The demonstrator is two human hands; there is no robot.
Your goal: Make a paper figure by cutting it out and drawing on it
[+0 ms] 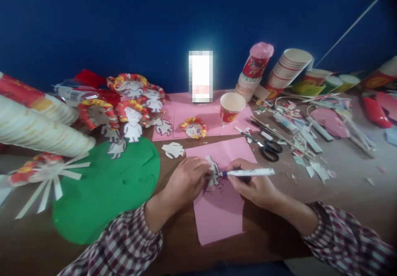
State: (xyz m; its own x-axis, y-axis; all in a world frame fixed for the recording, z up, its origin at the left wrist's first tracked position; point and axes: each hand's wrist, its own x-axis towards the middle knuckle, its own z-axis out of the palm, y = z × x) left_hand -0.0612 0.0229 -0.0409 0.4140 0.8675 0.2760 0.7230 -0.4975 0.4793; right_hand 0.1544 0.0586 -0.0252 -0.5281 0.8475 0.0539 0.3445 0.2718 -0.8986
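My left hand [189,181] curled, fingertips pinning cutout [213,171] onto pink sheet [217,214], mid-worktop [341,193]. My right hand [256,187] pinching marker [248,172], tip at cutout. Behind: cup [232,106] upright, mouth open; more cups [291,67] nested, stack leaning.

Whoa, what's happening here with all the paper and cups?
A person in a checked shirt is at a messy craft table. The left hand holds a small white paper figure down on a pink sheet. The right hand grips a white marker, its tip at the figure. Black scissors and a paper cup sit just beyond. A green paper circle lies to the left, with more ringed paper figures behind it.
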